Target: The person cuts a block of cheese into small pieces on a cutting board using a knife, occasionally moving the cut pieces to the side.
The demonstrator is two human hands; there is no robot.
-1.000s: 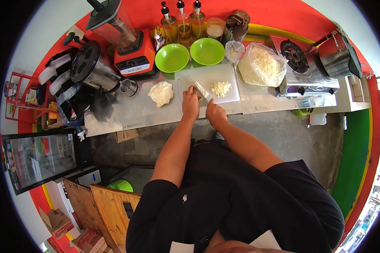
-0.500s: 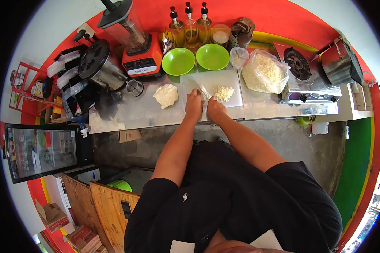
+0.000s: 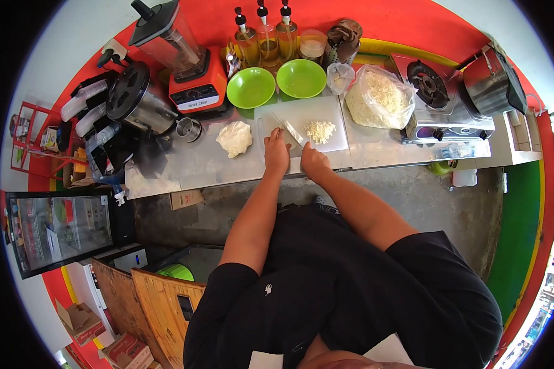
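Observation:
My right hand (image 3: 315, 161) is closed around the handle of a knife (image 3: 294, 132), at the front edge of a white cutting board (image 3: 335, 109). The blade points away and to the left across the board, with pale bits along it. Close to the blade on the left, my left hand (image 3: 277, 155) has its fingers drawn together at the board; whatever they hold is hidden. A small heap of chopped white pieces (image 3: 320, 131) lies right of the knife. To the left of the board, a crumpled whitish plastic bag (image 3: 234, 139) rests on the steel counter (image 3: 197, 166).
Two green bowls (image 3: 251, 88) stand behind the board, near a red blender (image 3: 197, 92) and several pump bottles (image 3: 268, 49). A clear bag of pale shreds (image 3: 380, 98) sits to the right, before a gas stove (image 3: 446, 132) with a large pot (image 3: 489, 83). A metal cup (image 3: 189, 129) stands left.
The whole view has shifted slightly. Relative to the board, my right hand has drawn a little right and toward me with the knife. My left hand has moved slightly toward me.

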